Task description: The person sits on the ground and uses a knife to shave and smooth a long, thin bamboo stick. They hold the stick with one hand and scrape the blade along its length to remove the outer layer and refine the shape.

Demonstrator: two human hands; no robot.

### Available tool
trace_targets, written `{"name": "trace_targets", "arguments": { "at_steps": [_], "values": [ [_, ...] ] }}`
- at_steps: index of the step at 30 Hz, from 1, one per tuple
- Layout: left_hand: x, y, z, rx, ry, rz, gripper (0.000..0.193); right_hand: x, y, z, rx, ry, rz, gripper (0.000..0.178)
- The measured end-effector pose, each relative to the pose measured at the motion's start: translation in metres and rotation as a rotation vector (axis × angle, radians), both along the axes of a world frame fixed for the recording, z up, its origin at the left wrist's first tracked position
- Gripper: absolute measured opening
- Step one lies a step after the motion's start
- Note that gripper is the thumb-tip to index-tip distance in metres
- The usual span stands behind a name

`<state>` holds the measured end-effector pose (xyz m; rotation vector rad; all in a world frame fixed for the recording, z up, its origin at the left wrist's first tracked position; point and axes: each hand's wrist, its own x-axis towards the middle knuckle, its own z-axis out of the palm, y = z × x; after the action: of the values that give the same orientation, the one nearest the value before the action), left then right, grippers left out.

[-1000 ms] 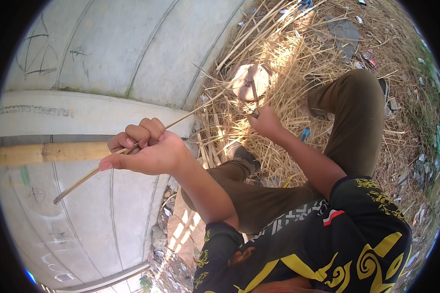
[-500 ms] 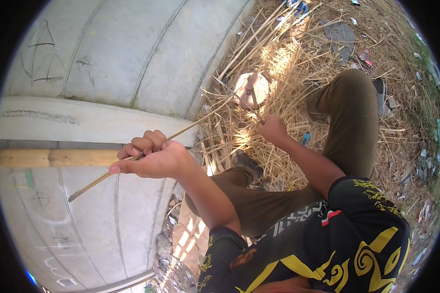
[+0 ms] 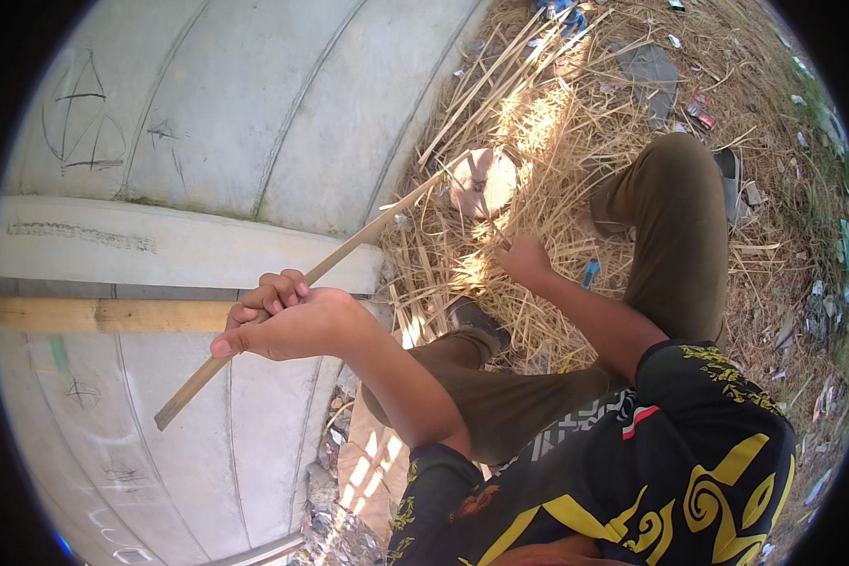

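Bamboo strip (image 3: 349,247): through left hand (image 3: 288,321), 8 to 2 o'clock, far tip near wood block (image 3: 489,184). Left fingers curled round strip; right hand (image 3: 526,259) closed on thin blade (image 3: 494,228). Likely light, springy, splintery; grip flats mid-length.

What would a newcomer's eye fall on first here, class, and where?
Probably the long pale strip, slanting left of centre in the left hand. Then the round block amid straw-like litter, upper centre, with the right hand below it holding a thin tool. The black-and-yellow shirt shows lower right.
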<state>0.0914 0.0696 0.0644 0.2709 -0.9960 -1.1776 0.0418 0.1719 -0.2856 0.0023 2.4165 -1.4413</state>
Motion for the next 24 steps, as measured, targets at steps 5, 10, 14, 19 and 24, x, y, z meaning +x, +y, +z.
{"name": "trace_targets", "arguments": {
  "at_steps": [5, 10, 14, 19, 24],
  "values": [
    [0.002, -0.003, -0.006, -0.036, -0.018, -0.035, 0.063, 0.02, -0.011, 0.07, -0.182, 0.25, 0.117, 0.034],
    [-0.001, -0.002, -0.007, -0.008, 0.011, -0.021, 0.066, 0.019, -0.011, 0.037, -0.284, 0.156, 0.092, 0.035],
    [0.004, -0.014, 0.001, -0.006, 0.021, -0.332, 0.07, -0.021, -0.003, -0.02, -0.067, -0.041, 0.023, 0.04],
    [0.01, -0.033, -0.006, -0.114, -0.013, -0.512, 0.07, -0.009, -0.006, 0.053, -0.121, 0.198, 0.149, 0.038],
    [0.01, -0.041, -0.009, -0.153, -0.04, -0.637, 0.071, 0.002, -0.007, 0.022, -0.272, -0.036, 0.124, 0.033]
  ]
}}
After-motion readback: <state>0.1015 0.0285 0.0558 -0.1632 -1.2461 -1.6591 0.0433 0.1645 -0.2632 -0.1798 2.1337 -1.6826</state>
